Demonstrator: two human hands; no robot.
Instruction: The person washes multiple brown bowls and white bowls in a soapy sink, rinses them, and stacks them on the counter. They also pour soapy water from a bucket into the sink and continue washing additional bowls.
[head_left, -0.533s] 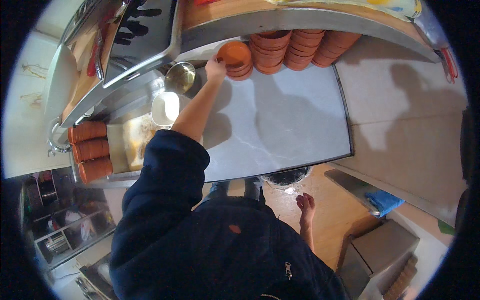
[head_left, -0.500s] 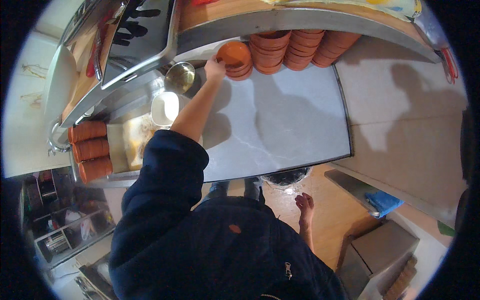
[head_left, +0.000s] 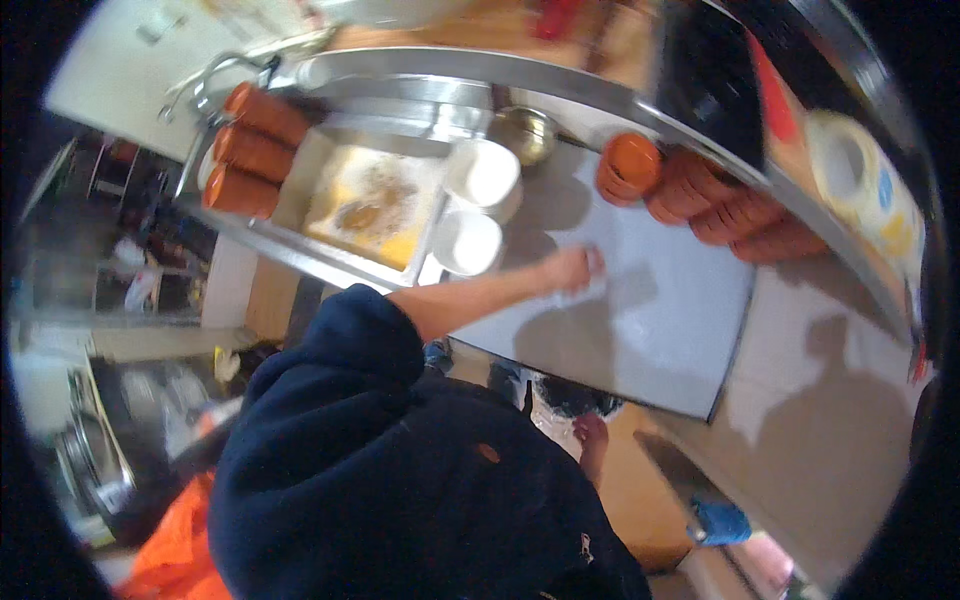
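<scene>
Blurred by motion, my left hand (head_left: 572, 270) hovers over the grey counter (head_left: 665, 335), its fingers too smeared to show whether it holds anything. The nearest things are two white tubs (head_left: 468, 243) to its left and a short stack of terracotta dishes (head_left: 629, 168) beyond it. More terracotta stacks (head_left: 697, 185) lean in a row to the right of that one. My right hand (head_left: 592, 432) hangs beside my body below the counter's front edge, fingers loosely bent and apart, with nothing seen in it.
Left of the tubs, the steel sink (head_left: 340, 268) holds cloudy yellowish water with brown residue. Terracotta stacks (head_left: 241, 191) lie on its left ledge by the tap (head_left: 207, 98). A metal bowl (head_left: 526, 135) stands behind the tubs. A raised shelf edge (head_left: 575, 85) runs along the back.
My left hand has let go of the short terracotta stack and drawn back over the counter. My view has turned left, showing more of the sink. My right hand still hangs low.
</scene>
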